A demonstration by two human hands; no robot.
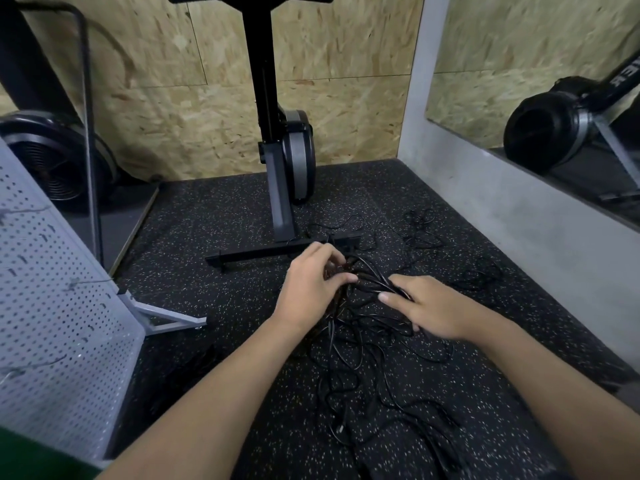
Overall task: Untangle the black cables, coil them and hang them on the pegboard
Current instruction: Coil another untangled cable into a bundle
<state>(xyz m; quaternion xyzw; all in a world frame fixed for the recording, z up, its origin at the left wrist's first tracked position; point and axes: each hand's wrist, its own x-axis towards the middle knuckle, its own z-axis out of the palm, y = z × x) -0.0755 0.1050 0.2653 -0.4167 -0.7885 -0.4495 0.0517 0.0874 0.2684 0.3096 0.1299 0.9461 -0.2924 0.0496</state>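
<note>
Under both hands, glossy black cables [360, 344] lie on matt, speckled rubber-like flooring [207, 233]; beyond them, rough chipboard wall [194, 109]; leftward, perforated, seemingly metal pegboard [52, 306].

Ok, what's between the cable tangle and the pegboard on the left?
Head view: mostly bare speckled floor between the black cables and the pegboard, plus the pegboard's grey foot.

Exercise machine [297, 157] on speckled floor [207, 223]
</note>
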